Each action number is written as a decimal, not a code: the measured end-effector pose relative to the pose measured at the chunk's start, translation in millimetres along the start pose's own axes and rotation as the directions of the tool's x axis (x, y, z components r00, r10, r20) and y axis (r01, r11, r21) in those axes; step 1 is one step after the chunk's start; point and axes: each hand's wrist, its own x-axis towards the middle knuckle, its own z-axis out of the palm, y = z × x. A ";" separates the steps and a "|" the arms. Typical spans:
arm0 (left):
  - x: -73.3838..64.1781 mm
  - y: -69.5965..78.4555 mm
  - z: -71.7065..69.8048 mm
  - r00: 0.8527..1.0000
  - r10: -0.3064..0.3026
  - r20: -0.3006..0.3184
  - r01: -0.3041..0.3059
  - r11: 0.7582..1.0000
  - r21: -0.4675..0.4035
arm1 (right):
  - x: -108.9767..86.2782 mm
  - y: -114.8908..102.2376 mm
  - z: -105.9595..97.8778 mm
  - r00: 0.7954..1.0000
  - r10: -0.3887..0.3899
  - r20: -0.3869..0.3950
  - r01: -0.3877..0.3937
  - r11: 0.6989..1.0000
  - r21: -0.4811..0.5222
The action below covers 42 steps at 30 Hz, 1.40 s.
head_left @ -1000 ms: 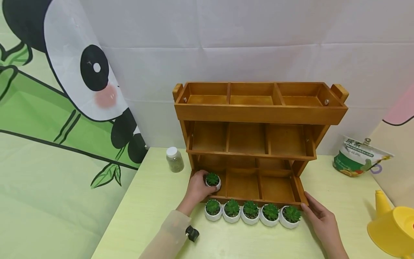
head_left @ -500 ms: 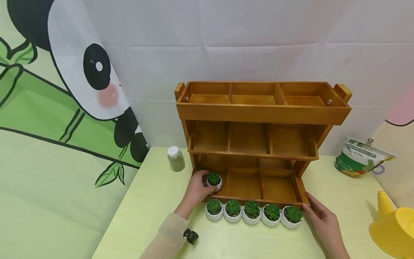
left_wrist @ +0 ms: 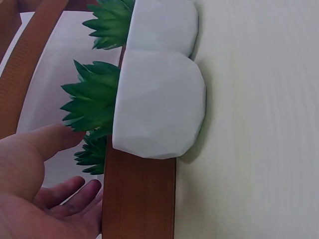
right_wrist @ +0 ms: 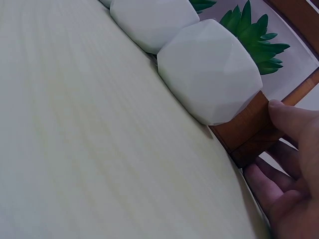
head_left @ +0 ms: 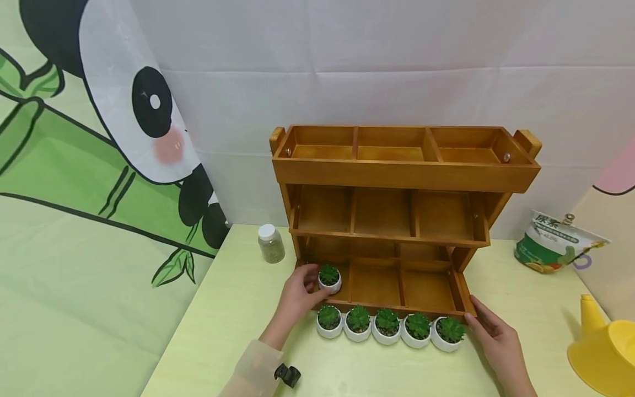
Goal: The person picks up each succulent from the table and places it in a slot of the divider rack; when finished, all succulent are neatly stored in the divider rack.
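Observation:
A small potted succulent (head_left: 329, 279) in a white pot stands in the left compartment of the bottom tier of a brown wooden shelf (head_left: 407, 175). My left hand (head_left: 296, 293) is beside it, fingers at the pot's left and thumb near its front. The left wrist view shows that thumb and the fingers (left_wrist: 75, 196) spread apart, with the plant's leaves beyond a nearer pot. At the bottom tier's right front corner, my right hand (head_left: 498, 343) grips the wood, thumb (right_wrist: 286, 115) on the front face and fingers round the end.
Several potted succulents (head_left: 387, 326) line the table along the shelf's front. A lidded jar (head_left: 271, 244) stands left of the shelf. To the right are a clipped green-and-white bag (head_left: 550, 242) and a yellow watering can (head_left: 602, 350).
My left hand has loosened from the potted succulent and drawn slightly left, leaving the pot standing in the compartment. My right hand keeps its place on the shelf corner.

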 end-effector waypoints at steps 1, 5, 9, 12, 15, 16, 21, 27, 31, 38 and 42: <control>-1.6 0.5 -0.6 1.000 0.003 -0.001 -0.003 1.000 -0.008 | 0.1 -0.1 0.0 1.000 0.000 0.001 0.000 1.000 0.002; -7.6 0.7 -2.9 1.000 0.015 -0.009 -0.016 0.999 -0.045 | 0.4 -0.4 -0.1 1.000 0.002 0.001 -0.002 1.000 0.002; -13.9 -1.0 -3.7 0.999 0.040 -0.025 -0.041 0.997 -0.072 | 0.1 -0.4 -0.2 1.000 0.004 0.000 -0.004 1.000 -0.002; -20.4 -2.0 -3.7 0.997 0.059 -0.040 -0.063 0.993 -0.100 | -0.3 0.1 -0.1 1.000 0.001 -0.001 -0.001 1.000 0.000; -27.5 -4.2 -3.3 0.995 0.085 -0.055 -0.092 0.986 -0.140 | -0.6 0.8 -0.2 1.000 0.000 -0.002 0.000 1.000 -0.007; -29.6 -5.3 -3.2 0.994 0.092 -0.060 -0.101 0.983 -0.152 | -0.6 0.8 -0.1 1.000 0.003 -0.001 -0.003 1.000 -0.010; -40.2 -9.7 -2.3 0.990 0.125 -0.072 -0.136 0.975 -0.176 | -0.9 0.6 -0.3 1.000 0.017 -0.006 -0.017 0.999 -0.035; -52.4 -11.7 -1.7 0.989 0.139 -0.055 -0.147 0.968 -0.201 | -0.6 -0.1 -0.5 1.000 0.010 -0.005 -0.010 0.999 -0.037; -60.1 -15.0 0.1 0.989 0.138 -0.056 -0.146 0.969 -0.198 | -1.2 -0.9 -0.5 1.000 0.002 -0.008 -0.002 1.000 -0.030; -70.5 -22.8 6.9 0.990 0.123 -0.071 -0.134 0.974 -0.185 | -1.5 -1.7 -0.2 1.000 0.001 -0.012 -0.001 0.999 -0.037; -73.3 -25.0 10.7 0.993 0.092 -0.074 -0.104 0.978 -0.180 | -0.8 -1.4 -0.2 1.000 -0.001 -0.008 0.001 1.000 -0.029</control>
